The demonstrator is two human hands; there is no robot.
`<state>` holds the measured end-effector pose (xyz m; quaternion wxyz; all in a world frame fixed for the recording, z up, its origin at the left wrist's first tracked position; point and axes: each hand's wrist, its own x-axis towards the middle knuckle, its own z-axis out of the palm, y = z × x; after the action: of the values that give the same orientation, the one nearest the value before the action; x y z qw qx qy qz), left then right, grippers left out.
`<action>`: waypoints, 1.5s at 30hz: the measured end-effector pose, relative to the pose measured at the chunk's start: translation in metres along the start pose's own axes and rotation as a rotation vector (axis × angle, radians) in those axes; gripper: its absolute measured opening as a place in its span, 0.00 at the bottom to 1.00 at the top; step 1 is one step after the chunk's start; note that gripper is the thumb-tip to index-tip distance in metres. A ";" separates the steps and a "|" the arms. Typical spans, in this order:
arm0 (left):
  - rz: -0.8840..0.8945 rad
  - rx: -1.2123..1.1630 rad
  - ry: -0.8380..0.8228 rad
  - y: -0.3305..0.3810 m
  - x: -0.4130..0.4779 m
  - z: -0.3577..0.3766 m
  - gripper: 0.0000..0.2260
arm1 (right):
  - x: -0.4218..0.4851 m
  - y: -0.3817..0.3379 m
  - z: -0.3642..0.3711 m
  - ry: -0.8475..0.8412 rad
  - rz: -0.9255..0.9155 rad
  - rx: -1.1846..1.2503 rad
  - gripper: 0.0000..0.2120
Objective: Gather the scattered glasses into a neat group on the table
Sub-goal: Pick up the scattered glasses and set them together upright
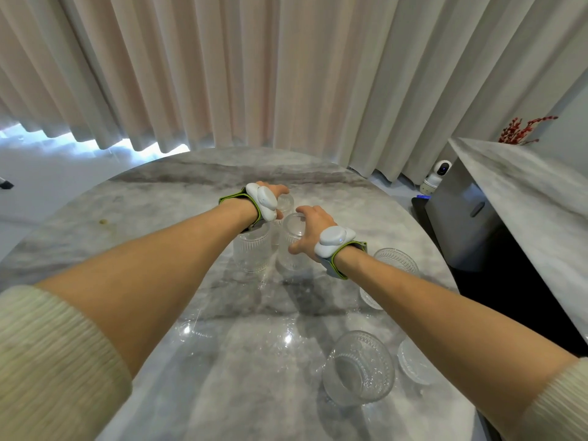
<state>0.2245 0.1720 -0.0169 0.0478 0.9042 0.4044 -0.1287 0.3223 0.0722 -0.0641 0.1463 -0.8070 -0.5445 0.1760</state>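
Several clear ribbed glasses stand on a round grey marble table (159, 198). My left hand (273, 195) grips the far glass (286, 202) from above. My right hand (313, 227) grips the rim of a tall glass (291, 246) at the table's middle. Another tall glass (251, 253) stands just left of it, under my left wrist. A glass (396, 262) stands at the right, partly behind my right forearm. Close to me sits a wide patterned glass (359, 369), and one more glass (413, 366) peeks out beside my right arm.
Beige curtains (286, 74) hang behind the table. A marble-topped sideboard (515, 192) stands at the right with red berry twigs (521, 130). A small white camera (436, 178) sits on the floor beside it. A small crumb (102, 221) lies on the table's left.
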 end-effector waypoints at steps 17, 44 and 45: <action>-0.119 -0.083 -0.009 -0.024 -0.025 -0.007 0.30 | -0.002 -0.008 -0.007 -0.099 0.040 -0.046 0.46; -0.065 -0.218 0.125 -0.018 -0.091 -0.014 0.24 | -0.092 0.057 -0.073 -0.308 0.302 -0.519 0.27; -0.059 -0.242 0.138 -0.018 -0.095 -0.014 0.24 | -0.093 0.061 -0.072 -0.297 0.299 -0.472 0.26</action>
<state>0.1533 0.1185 0.0222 0.1248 0.8862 0.4458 -0.0180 0.3719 -0.0400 -0.0142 -0.1535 -0.8553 -0.4609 0.1803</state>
